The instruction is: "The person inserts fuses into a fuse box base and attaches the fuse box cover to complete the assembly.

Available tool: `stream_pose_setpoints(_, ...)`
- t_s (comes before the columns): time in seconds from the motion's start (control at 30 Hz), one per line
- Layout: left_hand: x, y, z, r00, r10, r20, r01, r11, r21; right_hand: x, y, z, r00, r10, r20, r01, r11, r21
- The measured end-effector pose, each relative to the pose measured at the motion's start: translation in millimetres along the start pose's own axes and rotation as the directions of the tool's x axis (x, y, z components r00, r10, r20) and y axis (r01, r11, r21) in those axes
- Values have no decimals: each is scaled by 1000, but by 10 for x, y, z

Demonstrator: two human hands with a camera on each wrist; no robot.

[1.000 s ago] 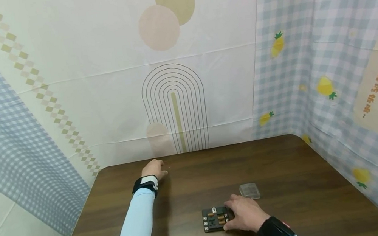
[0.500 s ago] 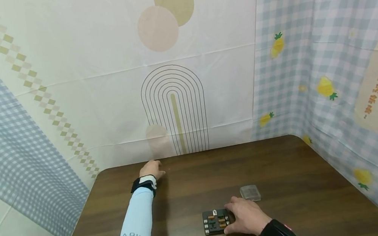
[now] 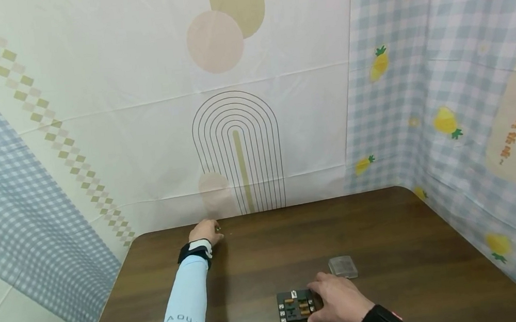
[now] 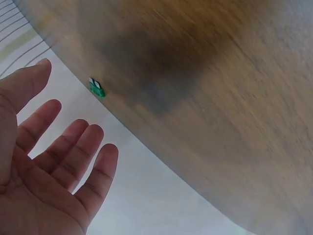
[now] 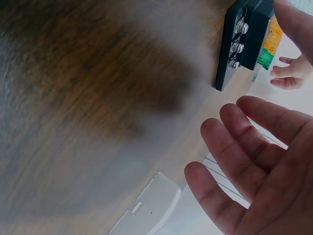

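Observation:
My left hand (image 3: 205,232) reaches to the table's far edge with its fingers loosely bent. In the left wrist view a small green blade fuse (image 4: 97,88) lies at that edge, a short gap from the thumb and fingertips. My right hand (image 3: 338,298) rests at the right side of a black fuse block (image 3: 291,310), thumb and forefinger near two of its corners. The right wrist view shows a gap between its relaxed fingertips and the block's screw terminals (image 5: 238,47). Orange and green fuses (image 5: 268,51) sit on the block.
A clear plastic cover (image 3: 343,267) lies just behind my right hand on the brown wooden table (image 3: 258,264). Printed cloth (image 3: 159,155) hangs along the table's far edge and right side.
The head view has tilted slightly upward. My left fingers have shifted a little, and a small dark green spot now shows at their tips. My right hand stays at the fuse block.

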State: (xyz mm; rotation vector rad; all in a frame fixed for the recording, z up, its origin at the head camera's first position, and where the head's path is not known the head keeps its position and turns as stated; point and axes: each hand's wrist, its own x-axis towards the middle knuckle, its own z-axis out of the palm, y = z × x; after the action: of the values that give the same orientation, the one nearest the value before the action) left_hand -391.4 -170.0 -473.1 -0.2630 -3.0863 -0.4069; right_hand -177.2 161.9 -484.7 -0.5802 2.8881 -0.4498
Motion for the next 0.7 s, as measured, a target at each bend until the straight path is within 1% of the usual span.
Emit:
stream_pose_setpoints(0.13,24,-26,0,1000,-10,-5,10,1000,-6,-5,-3,-11,1000,0,0,0,1000,-5)
stream_pose_setpoints(0.27,67,-45,17,1000,-22,4,22,1000,-4,-26,14,-13,1000,3,-4,-3,1000,5)
stream_pose_setpoints(0.43,130,-67,26,1000,-14,15,14,1000,-3,-43,43,-20,1000,18,-6,-18,1000,15)
stream_pose_setpoints(0.6,157,-90,18,1000,-13,18,13,1000,-20,-40,56,-45,1000,25,11,-25,1000,8)
stream_pose_setpoints(0.7,178,-111,37,1000,-12,16,13,1000,-19,-38,59,-55,999,30,15,-30,1000,-1)
